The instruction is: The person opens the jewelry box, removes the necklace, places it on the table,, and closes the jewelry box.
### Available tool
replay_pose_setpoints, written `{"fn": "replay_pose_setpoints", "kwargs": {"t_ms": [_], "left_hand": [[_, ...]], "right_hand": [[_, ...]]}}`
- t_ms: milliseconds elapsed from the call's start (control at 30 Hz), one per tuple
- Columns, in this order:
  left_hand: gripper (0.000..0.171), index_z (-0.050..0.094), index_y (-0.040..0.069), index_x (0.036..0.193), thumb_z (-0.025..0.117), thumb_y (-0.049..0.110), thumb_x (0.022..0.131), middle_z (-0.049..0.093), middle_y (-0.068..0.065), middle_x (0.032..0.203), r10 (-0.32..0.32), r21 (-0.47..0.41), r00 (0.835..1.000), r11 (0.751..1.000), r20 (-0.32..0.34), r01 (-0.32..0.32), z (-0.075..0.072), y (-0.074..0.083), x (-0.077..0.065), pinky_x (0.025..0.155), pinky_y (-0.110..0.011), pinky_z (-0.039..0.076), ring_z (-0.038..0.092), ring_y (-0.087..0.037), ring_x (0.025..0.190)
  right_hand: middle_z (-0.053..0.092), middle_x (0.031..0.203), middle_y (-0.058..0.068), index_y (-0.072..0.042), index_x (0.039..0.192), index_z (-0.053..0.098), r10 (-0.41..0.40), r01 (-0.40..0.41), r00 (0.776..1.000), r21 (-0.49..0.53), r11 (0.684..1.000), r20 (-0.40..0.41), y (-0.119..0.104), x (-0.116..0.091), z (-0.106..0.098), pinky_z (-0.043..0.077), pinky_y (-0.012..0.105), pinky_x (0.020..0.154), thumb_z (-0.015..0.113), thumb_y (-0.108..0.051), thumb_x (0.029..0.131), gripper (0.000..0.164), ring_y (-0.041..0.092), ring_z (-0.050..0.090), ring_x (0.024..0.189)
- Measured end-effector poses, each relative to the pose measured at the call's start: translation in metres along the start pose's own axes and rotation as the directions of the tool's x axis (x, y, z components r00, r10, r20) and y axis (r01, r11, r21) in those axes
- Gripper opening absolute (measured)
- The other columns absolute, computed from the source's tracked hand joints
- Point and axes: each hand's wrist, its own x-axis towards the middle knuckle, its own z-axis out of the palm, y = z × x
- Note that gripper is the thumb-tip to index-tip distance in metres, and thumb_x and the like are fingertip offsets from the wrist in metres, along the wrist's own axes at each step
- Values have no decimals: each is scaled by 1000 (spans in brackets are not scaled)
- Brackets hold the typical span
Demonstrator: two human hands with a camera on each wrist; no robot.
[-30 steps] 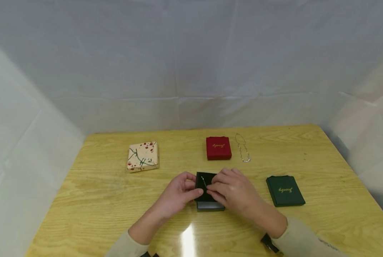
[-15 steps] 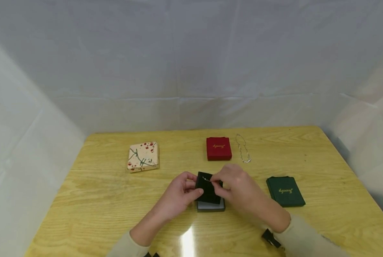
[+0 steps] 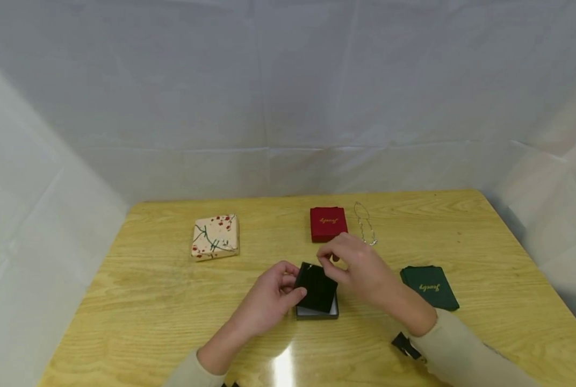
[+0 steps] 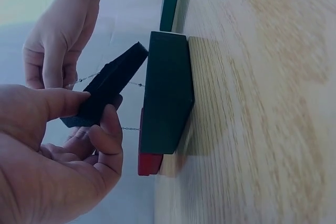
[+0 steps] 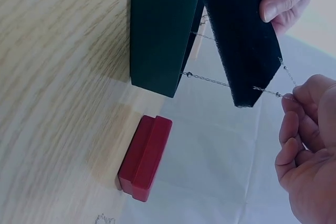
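Observation:
My left hand (image 3: 268,298) grips a black velvety jewelry pad (image 3: 319,290) by its left edge, thumb on top and fingers beneath. The pad is tilted over a dark green box base (image 5: 163,35) with a pale inside. A thin silver chain (image 5: 210,81) with small beads runs from the box past the pad, two strands on the pad's underside and two on its upper side. Between thumb and forefinger, my right hand (image 3: 358,266) pinches the upper end of the chain, just beyond the pad's far right corner.
Behind the hands lies a red jewelry box (image 3: 328,223), with a silver necklace (image 3: 374,242) to its right. A flat green piece with gold lettering (image 3: 430,287) is at the right. At the left is a cream floral box (image 3: 215,237). White sheeting surrounds the wooden table (image 3: 148,295).
My right hand has moved up and away from the pad, drawing the chain toward its far edge. The pad has turned slightly clockwise in my left hand, which stays nearly in place.

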Motion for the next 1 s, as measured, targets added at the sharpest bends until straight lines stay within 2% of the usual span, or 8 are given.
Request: {"fn": "replay_pose_setpoints", "kwargs": {"t_ms": [267, 533, 633, 800, 1000], "left_hand": [[22, 53, 9, 115, 60, 13, 94, 70, 0, 102, 10, 51, 1000, 999, -1, -9, 1, 3, -2, 65, -30, 53, 66, -18, 82], [20, 53, 12, 114, 60, 15, 95, 70, 1, 101, 15, 94, 1000, 995, 10, -16, 1, 3, -2, 62, -29, 52, 65, -19, 80], [20, 53, 12, 113, 60, 15, 95, 70, 2, 101, 21, 103, 1000, 994, 10, -22, 2, 3, -2, 62, -29, 52, 65, -18, 80], [19, 54, 13, 113, 60, 14, 95, 69, 1, 102, 29, 112, 1000, 993, 10, -30, 3, 5, -3, 65, -29, 53, 65, -14, 84], [19, 54, 16, 113, 61, 16, 95, 68, 4, 102, 47, 153, 999, 987, -1, -46, 3, 6, -3, 68, -29, 53, 63, -11, 87]], "right_hand": [[62, 96, -8, -16, 101, 64, 96, -97, 995, 33, 995, 15, 0, 4, 5, 53, 24, 71, 70, -14, 88, 14, 6, 55, 82], [62, 94, -8, -14, 101, 65, 37, -38, 999, 27, 999, 20, 1, 11, 11, 52, 25, 67, 69, -18, 90, 13, 4, 53, 79], [61, 91, -9, -15, 100, 65, 38, -38, 999, 14, 999, 27, 2, 13, 13, 50, 22, 66, 68, -18, 90, 11, 3, 52, 76], [58, 88, -14, -20, 98, 63, 127, -130, 990, 30, 991, 65, 1, 16, 17, 47, 20, 65, 68, -19, 91, 9, 2, 49, 74], [58, 86, -15, -21, 96, 64, 249, -259, 964, 110, 960, 99, 2, 17, 19, 48, 21, 62, 67, -20, 91, 6, 3, 52, 73]]}}
